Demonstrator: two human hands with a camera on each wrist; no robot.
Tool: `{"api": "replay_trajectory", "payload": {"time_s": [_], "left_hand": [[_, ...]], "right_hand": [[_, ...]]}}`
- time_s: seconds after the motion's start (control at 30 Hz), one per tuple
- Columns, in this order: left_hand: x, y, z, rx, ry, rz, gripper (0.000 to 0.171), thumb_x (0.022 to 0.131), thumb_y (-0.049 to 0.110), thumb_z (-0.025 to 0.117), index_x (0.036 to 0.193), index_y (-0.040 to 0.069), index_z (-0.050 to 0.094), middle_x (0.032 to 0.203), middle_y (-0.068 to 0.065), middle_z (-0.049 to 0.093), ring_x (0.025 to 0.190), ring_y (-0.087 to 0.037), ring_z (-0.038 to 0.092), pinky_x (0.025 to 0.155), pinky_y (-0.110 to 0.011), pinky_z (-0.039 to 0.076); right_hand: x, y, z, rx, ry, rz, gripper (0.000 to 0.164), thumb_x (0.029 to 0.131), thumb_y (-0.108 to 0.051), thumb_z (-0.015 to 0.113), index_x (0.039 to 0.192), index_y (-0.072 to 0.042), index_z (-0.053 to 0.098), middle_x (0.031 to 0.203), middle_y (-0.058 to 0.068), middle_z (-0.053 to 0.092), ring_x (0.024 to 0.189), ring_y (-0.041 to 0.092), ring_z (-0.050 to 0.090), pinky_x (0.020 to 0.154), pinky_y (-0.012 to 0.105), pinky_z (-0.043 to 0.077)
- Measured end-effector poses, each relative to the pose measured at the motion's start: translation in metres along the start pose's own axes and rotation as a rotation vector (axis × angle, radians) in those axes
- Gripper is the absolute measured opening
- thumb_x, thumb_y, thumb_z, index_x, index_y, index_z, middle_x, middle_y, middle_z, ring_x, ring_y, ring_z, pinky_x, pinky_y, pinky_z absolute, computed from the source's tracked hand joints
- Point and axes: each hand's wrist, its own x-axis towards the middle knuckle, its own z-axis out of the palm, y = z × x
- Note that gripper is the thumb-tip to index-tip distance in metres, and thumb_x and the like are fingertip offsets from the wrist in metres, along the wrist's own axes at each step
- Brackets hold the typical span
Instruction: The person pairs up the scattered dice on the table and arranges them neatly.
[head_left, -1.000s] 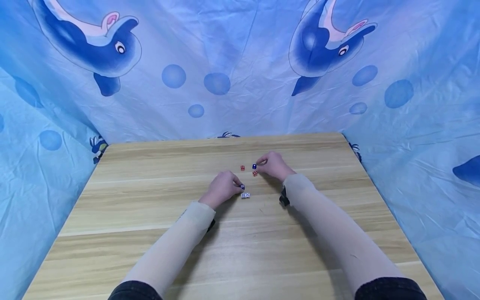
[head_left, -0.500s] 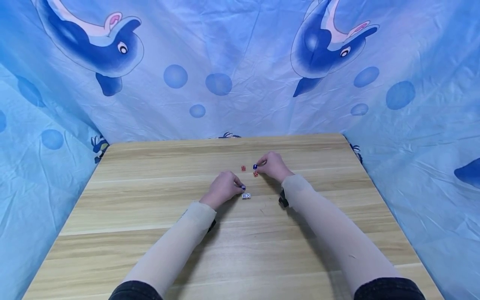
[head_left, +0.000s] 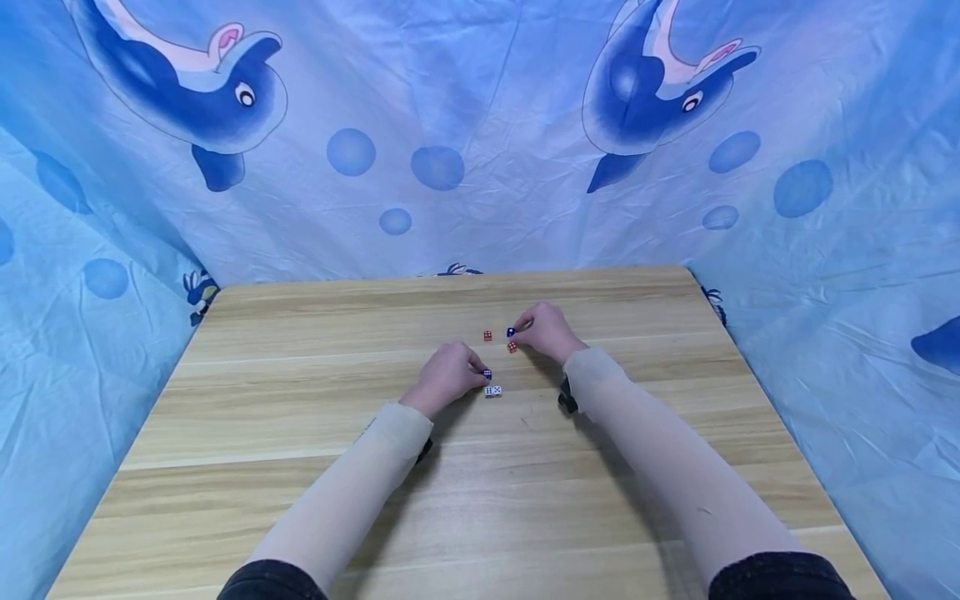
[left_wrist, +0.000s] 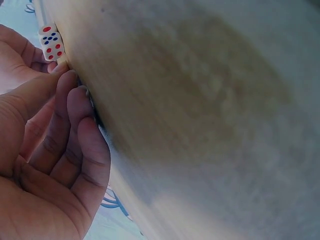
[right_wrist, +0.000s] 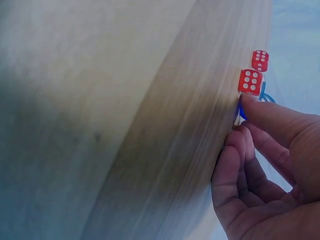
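Observation:
In the head view my left hand [head_left: 447, 375] pinches a dark blue die [head_left: 487, 374] at the table's middle. Two white dice [head_left: 492, 391] sit side by side just nearer to me; in the left wrist view white dice [left_wrist: 51, 45] show red and blue pips beyond the thumb, while the fingers hide the blue die. Farther back and to the right, my right hand [head_left: 550, 332] holds another blue die [head_left: 511, 332] between thumb and fingers, mostly covered in the right wrist view. A red die [head_left: 512, 347] lies close by it, and a second red die [head_left: 487, 335] lies to the left.
The dice are on a light wood-grain table [head_left: 300, 500]. Blue curtains [head_left: 480, 200] with printed dolphins enclose its back and sides. A black device [head_left: 567, 396] is strapped under the right wrist.

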Motion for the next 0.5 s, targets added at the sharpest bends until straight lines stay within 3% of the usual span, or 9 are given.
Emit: {"api": "replay_trajectory", "payload": {"time_s": [0.5], "left_hand": [[-0.0017, 0.0019, -0.0002, -0.019, -0.003, -0.016, 0.008, 0.084, 0.019, 0.086, 0.090, 0.017, 0.082, 0.101, 0.003, 0.074, 0.103, -0.020, 0.065, 0.092, -0.038, 0.049]], "right_hand": [[0.0012, 0.0018, -0.0013, -0.029, 0.003, -0.032, 0.014, 0.085, -0.018, 0.084, 0.096, -0.009, 0.080, 0.106, 0.007, 0.072, 0.099, 0.024, 0.064, 0.089, 0.040, 0.052]]}}
